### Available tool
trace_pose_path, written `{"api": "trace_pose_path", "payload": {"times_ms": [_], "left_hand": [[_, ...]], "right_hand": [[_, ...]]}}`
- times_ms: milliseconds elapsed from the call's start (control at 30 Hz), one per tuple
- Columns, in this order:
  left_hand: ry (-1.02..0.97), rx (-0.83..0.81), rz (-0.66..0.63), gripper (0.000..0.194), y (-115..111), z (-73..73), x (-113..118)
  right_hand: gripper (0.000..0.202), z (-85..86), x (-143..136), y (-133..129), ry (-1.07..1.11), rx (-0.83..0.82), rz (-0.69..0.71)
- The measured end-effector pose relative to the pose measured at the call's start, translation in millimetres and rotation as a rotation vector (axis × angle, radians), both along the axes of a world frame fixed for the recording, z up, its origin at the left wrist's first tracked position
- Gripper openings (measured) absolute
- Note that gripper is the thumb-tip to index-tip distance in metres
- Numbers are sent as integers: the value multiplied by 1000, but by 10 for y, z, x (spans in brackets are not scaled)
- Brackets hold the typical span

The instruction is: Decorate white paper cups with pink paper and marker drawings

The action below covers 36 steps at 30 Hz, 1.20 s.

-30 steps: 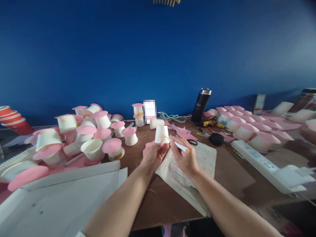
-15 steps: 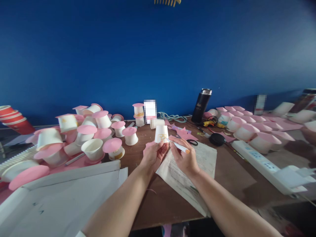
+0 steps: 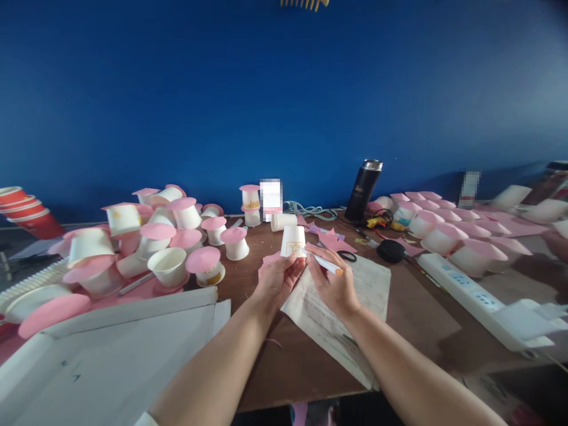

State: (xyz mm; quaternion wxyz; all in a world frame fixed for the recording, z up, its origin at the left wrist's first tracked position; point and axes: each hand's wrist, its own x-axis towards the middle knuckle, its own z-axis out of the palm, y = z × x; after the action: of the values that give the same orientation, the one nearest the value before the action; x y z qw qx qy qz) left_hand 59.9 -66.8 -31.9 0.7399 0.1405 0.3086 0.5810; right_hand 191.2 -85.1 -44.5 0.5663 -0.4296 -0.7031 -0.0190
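Note:
My left hand [image 3: 278, 279] is closed on the lower part of a white paper cup [image 3: 293, 238], held upside down above the table. A yellow-orange line drawing shows on the cup's side. In my right hand [image 3: 332, 288] is a white marker pen [image 3: 326, 264] with an orange end; its tip points at the drawing, and I cannot tell whether it touches the cup. Under the hands lie a printed sheet of paper [image 3: 368, 290] and a piece of pink paper [image 3: 269, 260]. Black-handled scissors [image 3: 347, 255] rest just beyond my right hand.
Several paper cups with pink discs [image 3: 203, 260] crowd the left, behind a white box lid [image 3: 133, 355]. More pink-topped cups [image 3: 444, 236] stand right, near a power strip [image 3: 470, 296]. A black thermos [image 3: 362, 190] stands at the blue wall [image 3: 284, 106]. A round black object [image 3: 391, 251] lies right.
The view has shifted very slightly. Both hands keep their hold on the cup and the marker pen, with almost no visible movement.

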Motion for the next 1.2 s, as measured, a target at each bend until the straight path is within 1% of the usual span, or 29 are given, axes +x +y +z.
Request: {"api": "trace_pose_path", "payload": {"times_ms": [167, 267, 500, 867, 1200], "left_hand": [[-32, -3, 61, 14, 24, -13, -12], [-52, -4, 74, 19, 42, -23, -23], [-57, 21, 61, 18, 47, -33, -31], [-30, 22, 54, 17, 32, -25, -17], [-45, 39, 44, 10, 30, -49, -21]], "right_hand": [[18, 22, 1, -16, 34, 9, -8], [20, 17, 3, -18, 25, 1, 5], [19, -14, 0, -4, 14, -12, 53], [18, 5, -5, -17, 1, -28, 56], [18, -6, -8, -7, -3, -17, 42]]}}
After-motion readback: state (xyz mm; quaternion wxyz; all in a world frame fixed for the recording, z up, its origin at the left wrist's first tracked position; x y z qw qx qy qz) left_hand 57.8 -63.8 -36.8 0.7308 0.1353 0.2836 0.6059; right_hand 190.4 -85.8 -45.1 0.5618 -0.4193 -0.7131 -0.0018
